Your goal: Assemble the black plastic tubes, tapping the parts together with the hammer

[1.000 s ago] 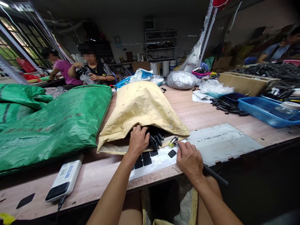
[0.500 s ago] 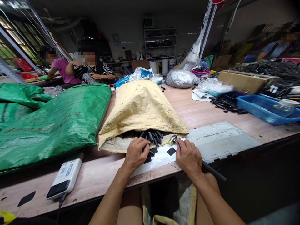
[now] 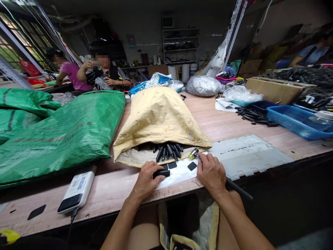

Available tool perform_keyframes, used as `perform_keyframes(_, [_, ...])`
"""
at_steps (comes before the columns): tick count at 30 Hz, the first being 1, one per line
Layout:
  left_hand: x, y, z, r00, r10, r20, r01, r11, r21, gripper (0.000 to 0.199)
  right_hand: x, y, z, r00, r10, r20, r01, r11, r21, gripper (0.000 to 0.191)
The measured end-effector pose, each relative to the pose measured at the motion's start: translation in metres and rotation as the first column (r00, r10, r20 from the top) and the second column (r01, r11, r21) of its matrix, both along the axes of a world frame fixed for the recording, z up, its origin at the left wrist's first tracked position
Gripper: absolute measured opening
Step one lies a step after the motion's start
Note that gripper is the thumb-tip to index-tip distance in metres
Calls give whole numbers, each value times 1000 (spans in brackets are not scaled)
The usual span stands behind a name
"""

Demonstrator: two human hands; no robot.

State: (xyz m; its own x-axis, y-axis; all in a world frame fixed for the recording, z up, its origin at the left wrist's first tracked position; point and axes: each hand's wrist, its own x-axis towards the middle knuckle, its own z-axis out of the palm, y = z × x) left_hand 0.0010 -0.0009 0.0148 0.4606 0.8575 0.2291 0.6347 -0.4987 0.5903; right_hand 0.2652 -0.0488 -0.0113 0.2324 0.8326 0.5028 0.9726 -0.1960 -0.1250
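Note:
My left hand [image 3: 145, 180] is closed around a short black tube-like piece [image 3: 163, 173], held flat just above the white sheet [image 3: 179, 174] at the table edge. In my right hand [image 3: 212, 172] is a small hammer [image 3: 193, 153], gripped near its metal head with the yellow-green face; its black handle sticks out behind the wrist. Small black square pads [image 3: 191, 166] lie on the sheet between the hands. Just beyond, a cream woven sack [image 3: 161, 119] lies with its mouth towards me, and several black pieces [image 3: 169, 151] show in the opening.
A green sack [image 3: 70, 132] lies at left, behind a white power bank [image 3: 78, 189] with a cable. To the right are a grey sheet [image 3: 249, 154], loose black parts [image 3: 256, 116] and a blue tray [image 3: 283, 119]. Another open sack [image 3: 214, 225] hangs between my legs. Co-workers sit farther back.
My left hand has drawn back slightly from the sack's mouth, and the black piece in it now shows clearly, lying level. My right hand keeps the hammer in nearly the same place.

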Motion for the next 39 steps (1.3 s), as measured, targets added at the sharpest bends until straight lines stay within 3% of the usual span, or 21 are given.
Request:
perform_keyframes(6, [31, -4, -8, 999, 17, 31, -18, 1000, 16, 17, 7, 1, -2, 999, 28, -27, -28, 1000, 4, 24])
perform_keyframes(11, [35, -4, -13, 995, 49, 83, -48, 999, -7, 15, 12, -1, 5, 977, 143, -158, -140, 990, 32, 25])
perform_keyframes(16, [32, -3, -10, 993, 64, 100, -59, 997, -45, 11, -9, -9, 23, 824, 395, -407, -339, 918, 207, 32])
perform_keyframes(19, [32, -2, -10, 989, 81, 122, -71, 994, -78, 13, -27, -14, 30, 736, 485, -473, -456, 871, 182, 30])
perform_keyframes(22, [34, -1, -10, 986, 92, 141, -78, 992, -103, 15, -40, -18, 30, 707, 514, -485, -519, 844, 139, 30])
perform_keyframes(32, [36, -1, -10, 986, 131, 106, -119, 987, -112, 14, -60, -25, 40, 749, 530, -397, -524, 841, 133, 32])
perform_keyframes(39, [36, -1, -11, 979, 150, 136, -135, 984, -116, 14, -59, -30, 37, 803, 470, -367, -496, 868, 27, 33])
